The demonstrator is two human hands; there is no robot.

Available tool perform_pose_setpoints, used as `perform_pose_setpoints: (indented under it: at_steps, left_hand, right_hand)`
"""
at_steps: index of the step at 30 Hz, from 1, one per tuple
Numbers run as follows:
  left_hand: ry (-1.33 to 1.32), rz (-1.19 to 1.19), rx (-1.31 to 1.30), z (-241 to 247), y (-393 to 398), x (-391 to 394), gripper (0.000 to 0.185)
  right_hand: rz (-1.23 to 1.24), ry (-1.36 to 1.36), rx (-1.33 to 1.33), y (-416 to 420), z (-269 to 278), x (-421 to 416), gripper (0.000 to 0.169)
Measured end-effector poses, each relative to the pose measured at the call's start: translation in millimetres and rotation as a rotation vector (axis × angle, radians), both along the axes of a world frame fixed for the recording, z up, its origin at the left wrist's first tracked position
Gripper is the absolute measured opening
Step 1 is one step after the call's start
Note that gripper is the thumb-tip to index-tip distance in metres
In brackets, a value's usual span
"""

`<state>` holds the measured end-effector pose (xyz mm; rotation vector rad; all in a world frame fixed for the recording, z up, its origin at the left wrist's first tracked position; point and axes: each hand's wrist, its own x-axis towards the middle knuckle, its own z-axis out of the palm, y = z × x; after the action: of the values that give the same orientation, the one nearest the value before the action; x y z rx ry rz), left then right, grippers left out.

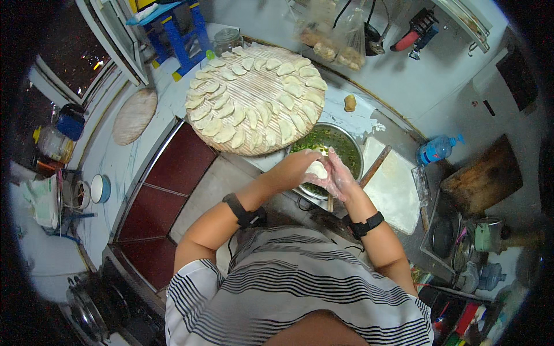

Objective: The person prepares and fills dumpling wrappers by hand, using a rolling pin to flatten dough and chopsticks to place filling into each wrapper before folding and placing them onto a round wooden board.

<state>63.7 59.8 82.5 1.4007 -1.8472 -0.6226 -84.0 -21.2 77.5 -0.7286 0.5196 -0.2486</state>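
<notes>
My left hand (pixel 305 163) and my right hand (pixel 339 176) are cupped together, both dusted with flour. Between them they hold a dumpling (pixel 317 170) of pale dough, with a bit of green filling showing at its top; my fingers hide part of it. Just beneath is a steel bowl (pixel 360 152) of chopped green filling (pixel 310 139). Left of the bowl, a large round ribbed tray (pixel 255 93) carries several folded dumplings (pixel 225 133) laid in rings. A wooden rolling pin (pixel 375 167) lies across a floured white board (pixel 391 190), right of my right hand.
A lump of ginger-like root (pixel 350 103) sits behind the bowl. A blue-labelled plastic bottle (pixel 436 149) stands at right. Bags (pixel 352 56) and ladles hang on the wall. On the left counter are a small round mat (pixel 135 116) and a blue bowl (pixel 100 189).
</notes>
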Motion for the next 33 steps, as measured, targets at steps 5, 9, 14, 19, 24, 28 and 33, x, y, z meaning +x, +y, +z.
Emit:
perform_pose_setpoints:
  at_steps: [5,9,14,19,24,28,33]
  left_hand:
    - [0.042,0.004,0.084,10.4,0.2,70.8,0.031]
    - [0.195,0.107,0.291,28.4,-8.9,150.9,0.026]
    - [0.317,0.272,0.27,72.8,-30.8,242.4,0.029]
    - [0.618,0.359,0.222,100.6,-68.7,311.1,0.033]
    - [0.892,0.421,0.243,49.6,-142.9,356.3,0.027]
    - [0.825,0.554,0.25,12.5,-207.0,378.9,0.025]
    - [0.326,0.744,0.376,-32.3,-277.1,416.6,0.026]
  right_hand:
    - [-0.092,0.029,-0.107,6.5,8.5,24.5,0.052]
    - [-0.265,0.112,-0.265,7.6,14.1,23.8,0.046]
    - [-0.462,0.159,-0.299,13.1,15.6,4.0,0.038]
    - [-0.793,0.139,-0.263,30.3,9.3,-39.6,0.033]
    - [-1.081,0.318,-0.253,50.0,11.3,-47.4,0.028]
    - [-1.207,0.309,-0.255,60.3,19.2,-43.8,0.026]
    - [-1.267,0.359,-0.263,67.4,11.2,-42.8,0.024]
